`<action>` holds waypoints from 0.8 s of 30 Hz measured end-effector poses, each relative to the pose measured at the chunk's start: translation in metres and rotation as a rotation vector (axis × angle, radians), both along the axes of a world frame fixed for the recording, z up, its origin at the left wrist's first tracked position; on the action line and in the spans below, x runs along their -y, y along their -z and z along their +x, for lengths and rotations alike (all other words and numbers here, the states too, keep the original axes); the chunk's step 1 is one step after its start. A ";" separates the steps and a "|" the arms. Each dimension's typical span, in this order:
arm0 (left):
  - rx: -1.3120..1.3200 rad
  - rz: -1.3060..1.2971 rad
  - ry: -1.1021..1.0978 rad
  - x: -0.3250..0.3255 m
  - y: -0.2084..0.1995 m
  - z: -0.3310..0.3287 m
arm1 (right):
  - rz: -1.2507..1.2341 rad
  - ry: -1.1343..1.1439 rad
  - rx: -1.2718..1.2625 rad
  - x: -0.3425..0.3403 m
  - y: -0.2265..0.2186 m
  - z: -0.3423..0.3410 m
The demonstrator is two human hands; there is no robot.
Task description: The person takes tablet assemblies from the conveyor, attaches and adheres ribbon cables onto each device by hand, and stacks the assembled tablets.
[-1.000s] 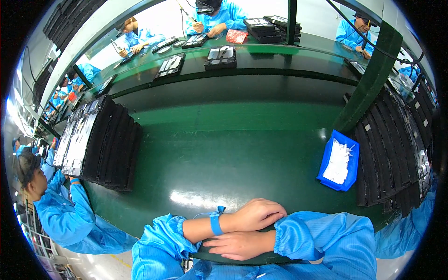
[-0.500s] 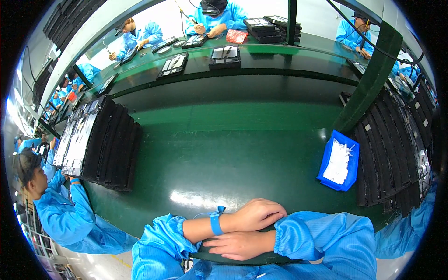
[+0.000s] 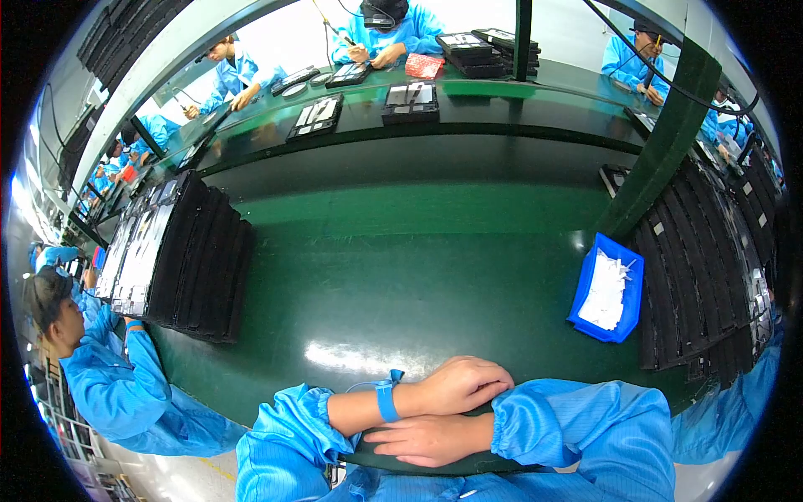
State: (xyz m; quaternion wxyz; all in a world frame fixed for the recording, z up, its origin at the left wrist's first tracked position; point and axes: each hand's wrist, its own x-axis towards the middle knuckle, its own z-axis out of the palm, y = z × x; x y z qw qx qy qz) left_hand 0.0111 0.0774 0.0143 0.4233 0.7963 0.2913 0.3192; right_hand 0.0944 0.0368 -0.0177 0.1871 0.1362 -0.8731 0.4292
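My forearms are crossed at the near edge of the green table (image 3: 360, 284). My left hand (image 3: 464, 385), with a blue wrist strap (image 3: 386, 400) behind it, lies palm down by the right sleeve cuff, its fingers relaxed and holding nothing. Just below it, my right hand (image 3: 431, 439) rests flat with fingers stretched toward the left, also without anything in it. A blue bin (image 3: 636, 289) holding small white pieces (image 3: 606, 293) stands to the right of my hands, well apart from them.
Stacked black trays (image 3: 196, 268) with silvery flat parts stand at left; more black trays (image 3: 690, 259) are stacked at right. A green post (image 3: 665, 146) rises beside the bin. Beyond, trays (image 3: 410, 102) sit on a dark strip, with co-workers (image 3: 389, 38) behind. Another person (image 3: 109, 368) sits at left.
My hands have not moved. The trays on the far strip have shifted slightly right. A tray behind the green post shows more to the left. A co-worker at upper left has moved their arms.
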 end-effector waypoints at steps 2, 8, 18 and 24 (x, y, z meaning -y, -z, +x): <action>0.001 -0.002 0.003 0.000 -0.001 0.000 | -0.002 0.004 -0.007 0.000 0.001 0.000; -0.015 -0.001 -0.001 0.001 0.001 0.000 | 0.003 0.003 -0.014 0.000 0.000 0.000; -0.021 0.006 -0.005 0.001 -0.002 -0.003 | 0.011 -0.009 -0.010 0.001 0.003 -0.002; -0.010 0.000 0.025 -0.003 -0.004 0.002 | 0.010 -0.020 0.016 0.001 0.009 0.000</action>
